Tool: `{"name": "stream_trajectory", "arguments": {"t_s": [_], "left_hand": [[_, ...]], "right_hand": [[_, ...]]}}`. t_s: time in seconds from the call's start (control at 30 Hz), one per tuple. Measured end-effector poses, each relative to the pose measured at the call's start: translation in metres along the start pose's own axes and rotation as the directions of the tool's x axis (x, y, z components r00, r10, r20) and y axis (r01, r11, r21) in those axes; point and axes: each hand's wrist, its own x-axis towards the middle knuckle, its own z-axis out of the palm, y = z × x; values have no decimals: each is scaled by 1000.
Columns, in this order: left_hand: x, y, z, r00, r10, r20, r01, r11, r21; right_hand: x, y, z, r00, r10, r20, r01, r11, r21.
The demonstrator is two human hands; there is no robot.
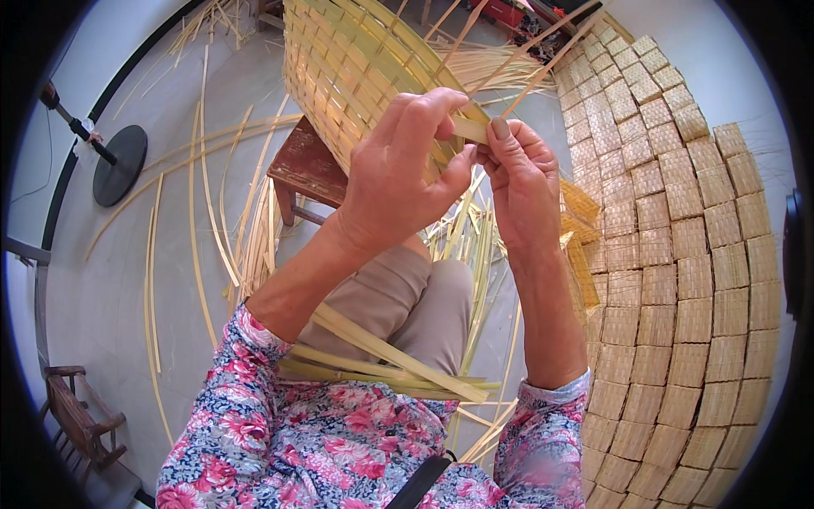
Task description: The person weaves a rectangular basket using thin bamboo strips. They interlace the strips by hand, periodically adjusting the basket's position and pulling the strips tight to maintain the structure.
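A large woven bamboo basket [343, 93] leans tilted in front of me, with loose strip ends standing out along its rim. My left hand [403, 165] is curled at the rim, its index finger bent over the edge and its thumb beneath. Between my hands runs a flat pale bamboo strip [471, 129]. Its right end is pinched between thumb and fingers of my right hand [521, 174]. The fingertips of both hands nearly meet there, and the left hand's inner fingers are partly hidden. More bamboo strips [381, 349] lie across my lap.
A worn red wooden stool [307, 165] stands under the basket. Long loose strips [197, 212] litter the grey floor. Stacked woven pieces [670, 254] line the right side, beside a yellow openwork container [581, 212]. At left are a round black stand base [119, 165] and a wooden chair [80, 416].
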Motion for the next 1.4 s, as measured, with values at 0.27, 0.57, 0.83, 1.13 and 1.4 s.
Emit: {"name": "stream_trajectory", "arguments": {"t_s": [0.27, 0.57, 0.83, 1.13, 1.4], "left_hand": [[-16, -4, -2, 998, -23, -66, 17, 996, -90], [-3, -4, -18, 999, -2, -48, 1, 1000, -29], [-3, -7, -14, 997, 1, -72, -6, 998, -66], [-6, -4, -11, 992, 60, -108, -65, 997, -38], [-8, -7, -17, 995, 83, -52, -84, 996, -15]], "right_hand": [[-1, 6, 8, 995, -97, -13, 94, 984, -150], [1, 11, 11, 956, -292, -1, 253, 829, -499], [8, 14, 16, 721, -648, 244, 556, 332, -762], [6, 13, 17, 675, -660, 330, 584, 205, -785], [7, 13, 18, 647, -663, 377, 589, 119, -799]]}}
